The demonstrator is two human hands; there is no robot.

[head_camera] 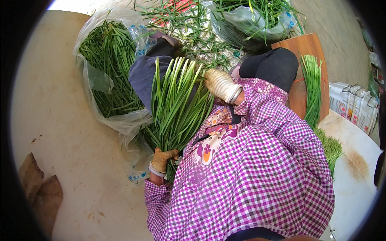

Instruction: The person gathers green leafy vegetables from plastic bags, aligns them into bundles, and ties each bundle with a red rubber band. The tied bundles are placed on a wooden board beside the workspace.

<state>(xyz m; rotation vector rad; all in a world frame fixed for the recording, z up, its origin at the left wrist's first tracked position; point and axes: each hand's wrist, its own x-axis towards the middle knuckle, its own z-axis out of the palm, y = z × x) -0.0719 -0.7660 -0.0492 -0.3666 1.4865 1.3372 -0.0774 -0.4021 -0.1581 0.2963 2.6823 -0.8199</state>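
Observation:
My left hand point(163, 161), in a stained work glove, grips a large bunch of garlic chives point(179, 105) near its leafy end, low by my waist. The bunch fans out over my lap, its pale stem ends pointing away from me. My right hand point(221, 86), also gloved, is curled beside the right edge of the pale ends. Its fingertips are turned from view, so I cannot tell whether it pinches a stalk. To the left, a clear plastic bag point(132, 119) stands open, full of loose chives point(108, 66).
Another plastic bag point(238, 27) of chives stands ahead, beside scattered leaves point(193, 36). At right, a bundle of chives point(312, 84) lies on a wooden board point(316, 45), with a second bundle point(330, 147) nearer me and a white plastic crate point(349, 102) beyond. Brown cardboard point(45, 198) lies at lower left.

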